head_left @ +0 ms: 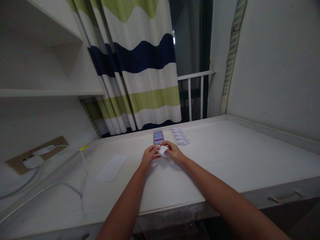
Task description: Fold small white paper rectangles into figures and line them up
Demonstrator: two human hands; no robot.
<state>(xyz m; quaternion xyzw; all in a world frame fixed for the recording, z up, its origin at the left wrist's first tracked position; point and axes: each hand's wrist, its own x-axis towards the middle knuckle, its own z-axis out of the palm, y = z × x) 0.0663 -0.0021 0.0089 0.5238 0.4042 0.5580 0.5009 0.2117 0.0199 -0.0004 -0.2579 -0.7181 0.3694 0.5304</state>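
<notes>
Smartphone [158, 137] ahead, folded papers [180, 136] beside it (both obstacles)

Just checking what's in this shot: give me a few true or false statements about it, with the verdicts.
The left hand and right hand hold a white paper. True.
The phone lies right of the folded papers. False: it lies left of them.
The phone's screen is dark. False: it is lit.
The curtain has navy and green stripes. True.
The white sheet lies right of the hands. False: it lies left of them.
White plugs sit in a wall socket. True.
</notes>
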